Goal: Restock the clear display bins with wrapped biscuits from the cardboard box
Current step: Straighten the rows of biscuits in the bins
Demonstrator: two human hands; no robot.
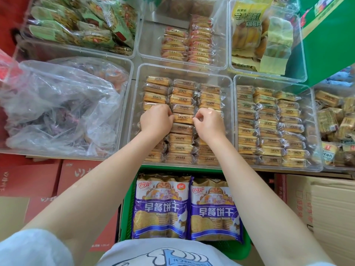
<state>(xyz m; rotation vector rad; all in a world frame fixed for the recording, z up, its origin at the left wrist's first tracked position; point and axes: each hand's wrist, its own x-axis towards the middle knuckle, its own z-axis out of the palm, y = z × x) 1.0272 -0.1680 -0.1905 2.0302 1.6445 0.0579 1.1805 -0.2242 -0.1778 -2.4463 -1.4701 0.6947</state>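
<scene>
We've got both hands down in the middle clear bin (pixel 229 104), front row, working one wrapped biscuit pack (pixel 183 118) in the centre column. The pack lies flat w/ its long axis running left-right, so each crimped end points at a hand: left hand (pixel 156 120) sits at its left end, right hand (pixel 208 121) at its right end, about equally near. Fingers of both hands are curled in toward the pack ends and look to be pinching the wrapper, though the fingertips are partly hidden so we can't be fully sure of contact on the left side. Both forearms reach straight fwd over the green crate (pixel 247 248) holding two purple breakfast-biscuit bags (pixel 161 206), wrists bent down, knuckles up. The pack sits in line w/ its neighbours above and below, so our guess is it's being squared into the column, not lifted. The bin to the right (pixel 315 131) already looks full; the cardboard box (pixel 330 208) is at our lower right.
</scene>
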